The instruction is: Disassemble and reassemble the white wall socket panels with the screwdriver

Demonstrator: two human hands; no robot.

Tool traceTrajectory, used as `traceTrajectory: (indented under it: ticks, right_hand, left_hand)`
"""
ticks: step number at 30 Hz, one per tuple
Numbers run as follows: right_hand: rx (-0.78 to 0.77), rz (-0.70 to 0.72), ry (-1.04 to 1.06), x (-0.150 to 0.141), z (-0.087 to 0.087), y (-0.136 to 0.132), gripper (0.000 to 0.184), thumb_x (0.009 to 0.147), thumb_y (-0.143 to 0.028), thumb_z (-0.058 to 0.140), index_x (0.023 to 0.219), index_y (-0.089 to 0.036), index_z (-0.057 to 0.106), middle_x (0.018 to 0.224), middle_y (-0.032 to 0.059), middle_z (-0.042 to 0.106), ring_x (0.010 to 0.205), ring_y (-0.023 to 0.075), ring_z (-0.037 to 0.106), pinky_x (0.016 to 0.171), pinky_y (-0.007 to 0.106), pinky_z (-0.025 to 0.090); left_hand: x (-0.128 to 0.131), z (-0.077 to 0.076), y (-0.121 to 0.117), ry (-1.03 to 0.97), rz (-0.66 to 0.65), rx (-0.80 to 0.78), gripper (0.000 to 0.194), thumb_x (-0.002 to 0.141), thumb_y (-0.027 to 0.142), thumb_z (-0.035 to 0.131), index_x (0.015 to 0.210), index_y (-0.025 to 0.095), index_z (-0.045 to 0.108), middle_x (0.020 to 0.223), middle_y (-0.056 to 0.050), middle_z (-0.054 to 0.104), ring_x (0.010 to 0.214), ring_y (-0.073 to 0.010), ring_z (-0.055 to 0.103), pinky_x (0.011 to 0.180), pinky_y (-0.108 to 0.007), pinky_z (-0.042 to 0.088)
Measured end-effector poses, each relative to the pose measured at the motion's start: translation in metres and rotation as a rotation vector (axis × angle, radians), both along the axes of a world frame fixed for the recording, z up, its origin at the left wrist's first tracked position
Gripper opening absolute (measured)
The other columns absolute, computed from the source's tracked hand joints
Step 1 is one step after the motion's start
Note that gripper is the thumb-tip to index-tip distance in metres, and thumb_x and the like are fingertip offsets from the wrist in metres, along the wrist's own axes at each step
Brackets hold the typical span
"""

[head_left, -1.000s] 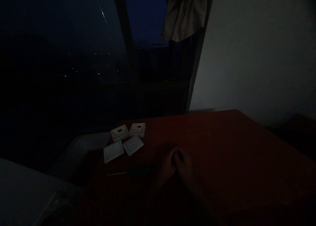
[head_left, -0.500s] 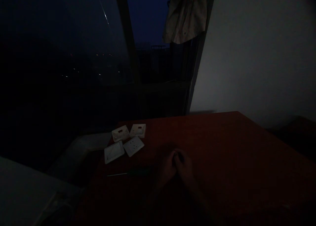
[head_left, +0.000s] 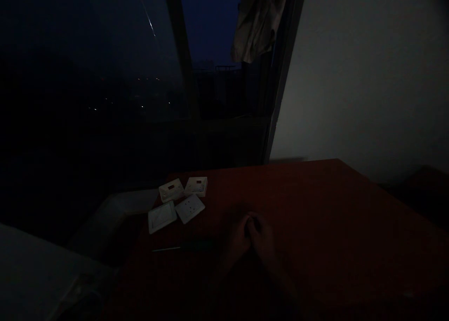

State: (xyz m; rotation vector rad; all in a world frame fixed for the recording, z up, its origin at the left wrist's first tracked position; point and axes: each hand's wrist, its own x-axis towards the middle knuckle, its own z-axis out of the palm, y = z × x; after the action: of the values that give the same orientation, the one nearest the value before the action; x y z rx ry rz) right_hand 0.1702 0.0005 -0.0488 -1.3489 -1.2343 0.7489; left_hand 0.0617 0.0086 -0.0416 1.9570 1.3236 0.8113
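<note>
My left hand (head_left: 239, 234) and my right hand (head_left: 261, 233) are together over the red-brown table (head_left: 315, 208), fingertips meeting and fingers curled. Darkness hides whatever they may hold. Left of them lies a screwdriver (head_left: 198, 245) with a dark green handle, its metal shaft pointing left. Beyond it is a white socket faceplate (head_left: 190, 208) with small slots. Beside that rests a white switch plate (head_left: 162, 217). Behind the plates are two open white mounting boxes, one at the left (head_left: 171, 190) and one at the right (head_left: 196, 186).
A dark window (head_left: 217, 96) stands behind the table, with distant lights outside. Cloth (head_left: 257, 26) hangs at its upper right. A pale wall (head_left: 358, 77) rises on the right. At the left, a whitish ledge (head_left: 115, 213) runs beside the table edge.
The hanging cloth has shifted and looks narrower on its right side. My hands, the screwdriver and the white parts stay where they were.
</note>
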Motion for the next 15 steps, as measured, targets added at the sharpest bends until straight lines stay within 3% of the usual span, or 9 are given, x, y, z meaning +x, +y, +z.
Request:
traceTrajectory:
  ticks: [9, 15]
  right_hand:
    - [-0.002, 0.005, 0.001, -0.0010, 0.0024, -0.0003, 0.028, 0.080, -0.032, 0.050, 0.094, -0.018, 0.069, 0.098, 0.0103, 0.072, 0.091, 0.0233, 0.066, 0.084, 0.035, 0.051]
    - [0.005, -0.005, -0.004, -0.0014, 0.0009, 0.0000, 0.028, 0.080, -0.033, 0.051, 0.094, -0.017, 0.069, 0.097, 0.0105, 0.072, 0.090, 0.0237, 0.067, 0.084, 0.036, 0.051]
  left_hand:
    - [0.0002, 0.0072, -0.0012, -0.002, 0.001, -0.016, 0.039, 0.083, 0.011, 0.048, 0.120, 0.019, 0.058, 0.116, -0.009, 0.066, 0.102, -0.0225, 0.063, 0.091, -0.034, 0.049]
    - [-0.0021, 0.0036, 0.0005, -0.017, -0.023, -0.017, 0.044, 0.081, 0.010, 0.049, 0.123, 0.022, 0.056, 0.117, -0.007, 0.066, 0.103, -0.0212, 0.063, 0.092, -0.033, 0.048]
